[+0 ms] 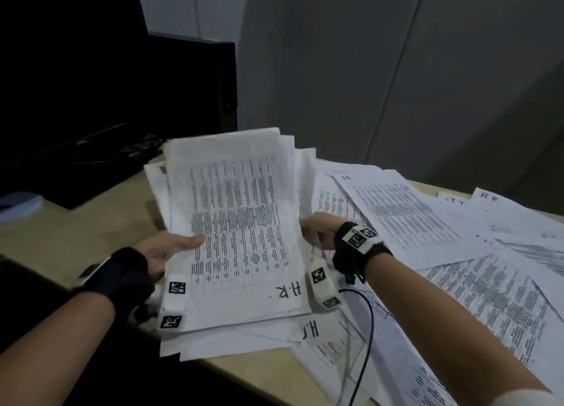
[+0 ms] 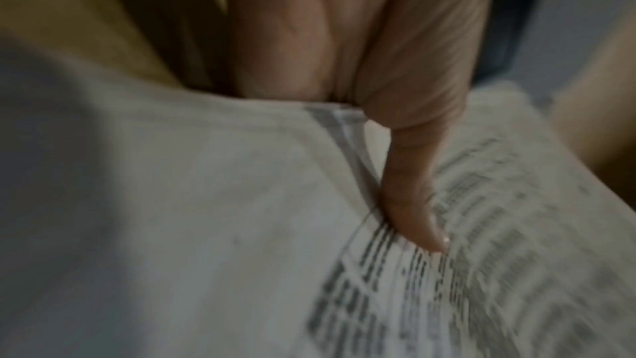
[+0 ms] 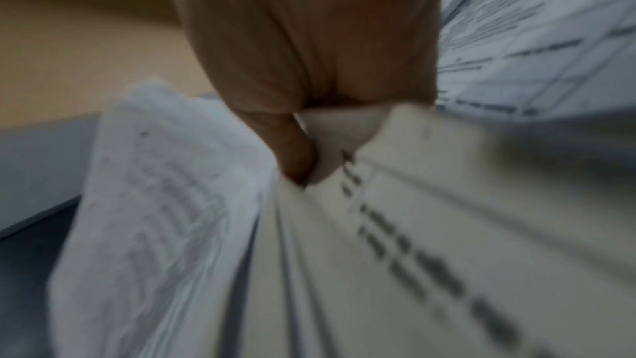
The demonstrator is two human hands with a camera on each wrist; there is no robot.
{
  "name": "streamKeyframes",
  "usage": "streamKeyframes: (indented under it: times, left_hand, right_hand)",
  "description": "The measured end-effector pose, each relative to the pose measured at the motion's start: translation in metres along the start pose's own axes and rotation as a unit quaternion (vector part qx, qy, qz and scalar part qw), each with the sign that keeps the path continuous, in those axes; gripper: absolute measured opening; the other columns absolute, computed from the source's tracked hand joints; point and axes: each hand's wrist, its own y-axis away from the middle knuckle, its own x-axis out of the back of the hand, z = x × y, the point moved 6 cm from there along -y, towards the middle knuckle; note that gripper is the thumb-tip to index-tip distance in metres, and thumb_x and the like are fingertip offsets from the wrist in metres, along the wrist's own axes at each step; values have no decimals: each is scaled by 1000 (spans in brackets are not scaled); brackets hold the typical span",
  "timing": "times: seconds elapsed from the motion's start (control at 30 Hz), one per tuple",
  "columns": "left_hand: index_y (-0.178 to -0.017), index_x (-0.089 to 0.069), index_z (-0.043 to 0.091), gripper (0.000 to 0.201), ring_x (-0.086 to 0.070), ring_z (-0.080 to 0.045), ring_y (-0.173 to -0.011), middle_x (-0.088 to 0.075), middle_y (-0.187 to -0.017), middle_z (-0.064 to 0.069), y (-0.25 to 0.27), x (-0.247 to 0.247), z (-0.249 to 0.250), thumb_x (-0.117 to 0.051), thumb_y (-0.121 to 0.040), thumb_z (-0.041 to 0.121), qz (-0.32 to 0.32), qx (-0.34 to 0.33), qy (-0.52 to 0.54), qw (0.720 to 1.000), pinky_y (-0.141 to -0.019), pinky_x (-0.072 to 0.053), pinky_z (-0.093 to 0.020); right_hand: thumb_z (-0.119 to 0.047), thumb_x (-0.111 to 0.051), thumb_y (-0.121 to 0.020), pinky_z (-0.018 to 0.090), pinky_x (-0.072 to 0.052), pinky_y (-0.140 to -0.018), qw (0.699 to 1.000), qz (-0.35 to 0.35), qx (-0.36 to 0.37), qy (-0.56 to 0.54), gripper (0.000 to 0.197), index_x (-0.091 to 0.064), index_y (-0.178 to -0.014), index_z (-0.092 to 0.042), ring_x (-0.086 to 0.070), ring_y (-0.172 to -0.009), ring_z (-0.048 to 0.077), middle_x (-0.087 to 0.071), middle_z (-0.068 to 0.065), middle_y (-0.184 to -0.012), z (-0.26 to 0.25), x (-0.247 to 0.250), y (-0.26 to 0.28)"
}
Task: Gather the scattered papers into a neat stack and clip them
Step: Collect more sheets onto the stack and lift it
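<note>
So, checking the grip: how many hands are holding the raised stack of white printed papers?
2: the left hand grips the stack at its left edge, the right hand at its right edge.

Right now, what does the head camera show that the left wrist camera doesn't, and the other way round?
Only the head view shows the right hand gripping the stack's right edge, loose sheets scattered over the desk, a monitor and a black cable. Only the left wrist view shows, close up though blurred, the layered sheet edges beside the thumb. Both show the left hand holding the paper stack, thumb on the printed top page.
</note>
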Motion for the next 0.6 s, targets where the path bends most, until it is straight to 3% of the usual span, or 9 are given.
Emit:
streamKeyframes:
  times: [0.07, 0.17, 0.27, 0.3, 0.33, 0.4, 0.47, 0.53, 0.6]
  left_hand:
    - [-120, -55, -6, 94, -44, -34, -130, -54, -132, -22, -4, -5, 5, -95, -38, 18, 10, -13, -92, 996, -113, -27, -48]
    - [-103, -63, -4, 43, -54, -32, -117, -62, -118, -19, -6, -12, 16, -77, -62, -6, 43, -30, -124, 991, -107, -36, -42]
    - [-114, -60, -7, 60, -59, -38, -109, -63, -115, -27, 0, -9, 18, -75, -56, -3, 58, -24, -121, 991, -104, -39, -51]
    - [-116, -58, -9, 63, -59, -40, -109, -62, -116, -28, -5, -3, 15, -74, -56, -1, 59, -17, -107, 992, -104, -39, -54]
    - [-117, -56, -10, 60, -58, -40, -110, -61, -117, -28, -4, -2, 13, -73, -60, -1, 57, -6, -101, 993, -104, -38, -54]
    - [-115, -57, -10, 42, -55, -36, -114, -61, -119, -23, -3, 4, 9, -65, -75, -8, 88, -12, -104, 991, -105, -37, -49]
    - [-109, -59, -7, 34, -51, -31, -117, -62, -120, -20, -7, 12, 8, -65, -75, -10, 92, -27, -78, 992, -106, -35, -46]
    - [-112, -59, -3, 60, -45, -28, -126, -58, -127, -14, -15, 25, 6, -82, -57, -3, 109, -13, -63, 992, -112, -27, -47]
    - [-120, -57, -2, 100, -42, -30, -131, -54, -134, -14, -53, 54, -4, -94, -27, 5, 93, 11, -17, 995, -113, -26, -48]
  right_hand:
    - [-35, -46, -95, 24, -36, -47, 999, 39, -3, -36, 38, -46, -64, -13, -42, -48, 13, -47, 0, -56, -4, 0, 5]
    - [-52, -38, -94, 16, -31, -35, 993, 34, 0, -116, 49, -46, -65, -13, -40, -30, 10, -45, -2, -44, -8, -1, 12]
    - [-48, -38, -95, 30, -47, -60, 997, 44, 16, -60, 46, -50, -84, -5, -51, -54, 22, -48, 8, -63, -9, 16, 19]
    - [-40, -42, -96, 33, -49, -63, 997, 61, 27, -50, 35, -48, -93, -5, -53, -61, 24, -49, 9, -71, -11, 30, 24]
    - [-31, -46, -96, 31, -50, -58, 995, 88, 38, -39, 25, -47, -99, -6, -53, -61, 23, -51, 9, -75, -12, 47, 29]
    - [-14, -49, -94, 24, -48, -49, 984, 177, 30, 24, 11, -51, -99, -5, -52, -59, 20, -54, 11, -79, -9, 94, 43]
    - [-9, -48, -92, 28, -50, -65, 953, 256, -18, 160, 16, -58, -100, 1, -59, -81, 27, -59, 19, -96, 6, 146, 55]
    - [-17, -54, -88, 32, -47, -86, 902, 285, -89, 313, 32, -60, -111, 5, -58, -107, 30, -60, 20, -113, 39, 195, 53]
    - [-29, -67, -79, 36, -48, -88, 878, 294, -153, 345, 45, -60, -108, 6, -60, -104, 34, -62, 21, -107, 77, 223, 53]
